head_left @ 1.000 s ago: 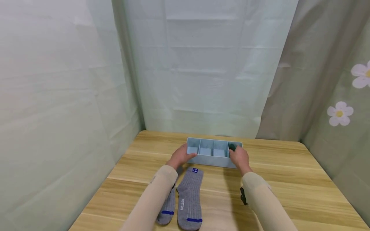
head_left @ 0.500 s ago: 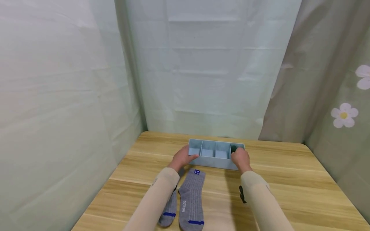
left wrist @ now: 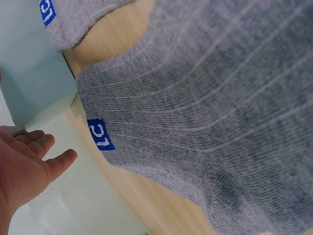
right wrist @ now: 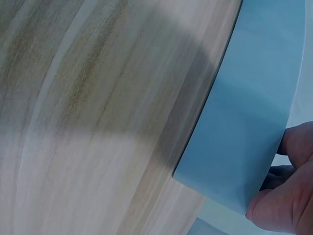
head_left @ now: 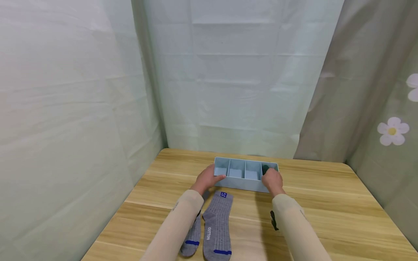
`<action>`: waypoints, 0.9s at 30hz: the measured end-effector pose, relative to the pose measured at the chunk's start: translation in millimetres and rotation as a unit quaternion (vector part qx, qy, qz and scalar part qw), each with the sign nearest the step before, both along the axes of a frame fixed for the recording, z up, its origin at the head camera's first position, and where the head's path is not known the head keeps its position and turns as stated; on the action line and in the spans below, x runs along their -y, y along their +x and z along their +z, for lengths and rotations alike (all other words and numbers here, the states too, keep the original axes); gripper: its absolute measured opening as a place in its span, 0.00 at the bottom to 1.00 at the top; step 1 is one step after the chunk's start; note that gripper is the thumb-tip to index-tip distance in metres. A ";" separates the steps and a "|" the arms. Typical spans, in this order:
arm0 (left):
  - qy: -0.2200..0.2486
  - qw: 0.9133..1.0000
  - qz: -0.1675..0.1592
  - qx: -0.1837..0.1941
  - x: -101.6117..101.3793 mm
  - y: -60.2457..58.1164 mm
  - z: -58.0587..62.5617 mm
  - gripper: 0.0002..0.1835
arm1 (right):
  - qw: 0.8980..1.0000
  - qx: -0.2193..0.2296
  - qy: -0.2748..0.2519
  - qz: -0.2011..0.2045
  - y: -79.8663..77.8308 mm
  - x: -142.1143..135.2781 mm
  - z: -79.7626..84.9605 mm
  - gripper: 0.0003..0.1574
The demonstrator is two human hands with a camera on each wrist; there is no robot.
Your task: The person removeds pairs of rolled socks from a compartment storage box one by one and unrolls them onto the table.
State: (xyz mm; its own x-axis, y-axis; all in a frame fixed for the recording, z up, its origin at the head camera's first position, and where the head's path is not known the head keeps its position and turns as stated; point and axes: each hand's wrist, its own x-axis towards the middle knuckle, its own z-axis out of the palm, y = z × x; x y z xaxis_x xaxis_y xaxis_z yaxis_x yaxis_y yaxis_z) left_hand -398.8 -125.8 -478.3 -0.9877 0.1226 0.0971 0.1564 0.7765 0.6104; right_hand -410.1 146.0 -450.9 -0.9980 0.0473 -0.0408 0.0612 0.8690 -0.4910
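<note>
A light blue box (head_left: 243,183) with a row of compartments stands towards the back of the table. At its left end, my left hand (head_left: 206,178) touches the wall with fingers extended and the thumb along the front. My right hand (head_left: 273,180) reaches over the rim into the rightmost compartment, its fingers curled at a dark bundle (head_left: 265,169). That bundle is mostly hidden; between thumb and fingers the right wrist view shows a dark bit (right wrist: 278,177) of it. The other compartments hold nothing visible.
On the wooden table (head_left: 326,210), a grey sock (head_left: 217,223) with blue marks lies in front of the box. A second grey sock (head_left: 193,235) is partly under my left sleeve (head_left: 176,224). Pale cloth sheets (head_left: 228,90) hang behind and at both sides.
The whole view has shifted slightly. My right thumb, seen above the rim before, is now tucked in as the fingers curl lower in the compartment. The left hand stays at the box's end.
</note>
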 end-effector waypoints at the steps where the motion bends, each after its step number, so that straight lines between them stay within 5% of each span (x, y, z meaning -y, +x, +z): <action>1: 0.001 1.000 0.000 -0.001 0.6 0.1 0.2 0.39 | 1.000 -0.001 0.000 -0.002 -0.1 1.2 -0.2 0.11; 27: 0.008 1.000 -0.003 -0.004 5.2 1.1 -0.7 0.38 | 0.997 -0.065 0.002 -0.040 -2.1 6.3 -13.8 0.09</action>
